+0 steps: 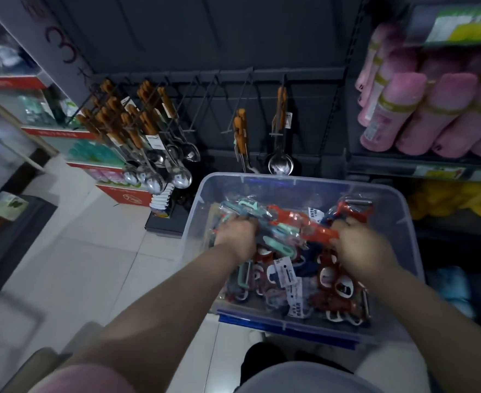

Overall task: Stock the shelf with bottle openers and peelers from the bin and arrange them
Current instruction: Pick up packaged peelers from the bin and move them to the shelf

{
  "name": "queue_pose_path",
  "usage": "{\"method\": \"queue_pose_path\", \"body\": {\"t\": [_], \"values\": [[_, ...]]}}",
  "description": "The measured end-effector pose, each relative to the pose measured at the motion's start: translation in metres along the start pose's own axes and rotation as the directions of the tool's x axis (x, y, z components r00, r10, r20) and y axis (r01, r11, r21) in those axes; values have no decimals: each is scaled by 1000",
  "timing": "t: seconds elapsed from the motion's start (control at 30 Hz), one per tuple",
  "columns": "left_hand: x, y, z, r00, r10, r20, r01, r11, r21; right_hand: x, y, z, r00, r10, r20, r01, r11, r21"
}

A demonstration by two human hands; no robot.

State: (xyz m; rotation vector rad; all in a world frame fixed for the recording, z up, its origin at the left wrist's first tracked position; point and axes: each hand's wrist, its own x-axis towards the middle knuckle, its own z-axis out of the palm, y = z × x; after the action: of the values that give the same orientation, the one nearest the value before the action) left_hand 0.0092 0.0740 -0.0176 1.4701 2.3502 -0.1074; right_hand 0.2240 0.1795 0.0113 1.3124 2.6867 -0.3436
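A clear plastic bin (298, 181) with a blue rim stands on the floor below the peg rack. It holds several packaged peelers and bottle openers in red, teal and dark blue. My left hand (237, 236) is down in the bin, closed on a bunch of teal packaged peelers (276, 245). My right hand (361, 251) is in the bin too, gripping orange-red packaged peelers (304, 219). Red bottle openers (330, 279) lie underneath. The dark peg rack (219, 89) has several bare hooks in its middle.
Wooden-handled ladles and spoons (148, 137) hang on the rack's left hooks, with two more groups (280, 129) toward the right. Pink rolled towels (432, 114) fill the right shelf. Shelves with red price strips (63, 131) stand at the left. White floor tiles (91, 265) lie left of the bin.
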Motion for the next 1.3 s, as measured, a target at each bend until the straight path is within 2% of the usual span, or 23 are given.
{"method": "queue_pose_path", "body": {"t": [0.1, 0.23, 0.37, 0.47, 0.63, 0.77, 0.93, 1.03, 1.13, 1.17, 1.23, 1.3], "values": [[13, 6, 4, 994, 64, 92, -79, 982, 170, -6, -2, 7, 996, 88, -24, -82, 980, 183], [11, 3, 14, 993, 59, 99, -90, 936, 340, -12, -9, 19, 990, 141, -31, -129, 958, 255], [9, -7, 11, 990, 127, 57, -139, 916, 376, -9, -12, 24, 983, 181, -28, -167, 949, 269], [19, -12, -1, 992, 127, -17, -112, 922, 371, -8, -12, 24, 979, 201, -25, -187, 941, 282], [35, -20, -2, 994, 44, 101, -75, 942, 329, -11, -14, 19, 976, 218, 5, -209, 931, 299], [30, -26, 2, 986, 73, 148, -127, 909, 397, -14, -16, 20, 977, 214, 16, -209, 930, 301], [17, -29, -3, 988, 129, 82, -152, 892, 426, -16, -24, 22, 981, 196, -6, -182, 921, 344], [10, -30, -14, 993, 118, 1, -113, 943, 314, -18, -29, 23, 979, 202, -31, -177, 915, 362], [2, -31, -27, 995, 44, -92, -45, 999, -6, -19, -35, 24, 977, 211, -39, -181, 905, 385], [0, -31, -30, 996, -5, -90, -8, 989, -146, -19, -38, 24, 978, 206, -39, -173, 901, 398], [-3, -31, -33, 993, -98, -59, 65, 907, -416, -19, -44, 25, 981, 188, -45, -151, 894, 421], [-6, -34, -34, 988, -150, -27, 109, 819, -563, -18, -52, 26, 983, 177, -50, -139, 893, 428]]}}
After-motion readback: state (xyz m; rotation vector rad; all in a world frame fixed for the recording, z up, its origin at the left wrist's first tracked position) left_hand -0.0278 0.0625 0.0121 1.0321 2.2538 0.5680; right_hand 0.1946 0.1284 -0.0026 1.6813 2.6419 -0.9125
